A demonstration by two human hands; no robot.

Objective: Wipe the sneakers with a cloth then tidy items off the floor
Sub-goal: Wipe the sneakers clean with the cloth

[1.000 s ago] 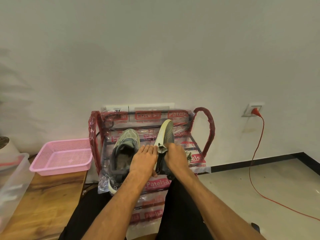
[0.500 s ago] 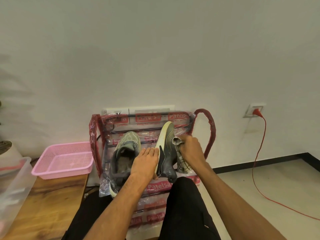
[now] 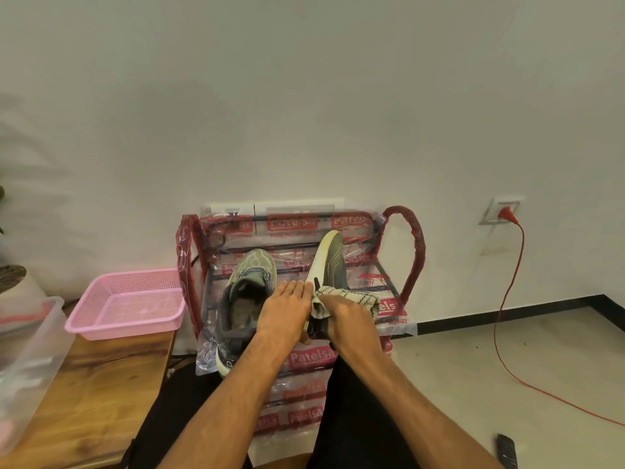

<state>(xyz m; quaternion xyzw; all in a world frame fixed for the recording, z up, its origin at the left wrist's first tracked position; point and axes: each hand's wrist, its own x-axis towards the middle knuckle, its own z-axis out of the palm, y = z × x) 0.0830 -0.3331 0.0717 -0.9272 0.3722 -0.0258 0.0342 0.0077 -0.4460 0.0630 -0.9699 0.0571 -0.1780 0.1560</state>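
On the plastic-wrapped rack [image 3: 311, 358]: two sneakers, side by side.
Grey-green sneaker [image 3: 252, 275]: lies flat, opening up.
Dark sneaker [image 3: 333, 258]: tipped on its edge, pale sole facing left.
Left hand [image 3: 284, 313]: fingers straight, flat against that sole.
Right hand [image 3: 345, 319]: grips the striped cloth [image 3: 358, 294], pressed on the dark upper.
Pink basket [image 3: 125, 306]: on the wooden table [image 3: 101, 384], left of the rack.

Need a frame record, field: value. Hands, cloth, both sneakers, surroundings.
left hand: fingers straight, against sole edge of dark sneaker
right hand: grips cloth, pressed to dark sneaker upper
dark sneaker: tipped on edge over rack, toe toward wall
green sneaker: sole down on rack
pink basket: on wooden table, left of rack
floor: red cable, small dark object
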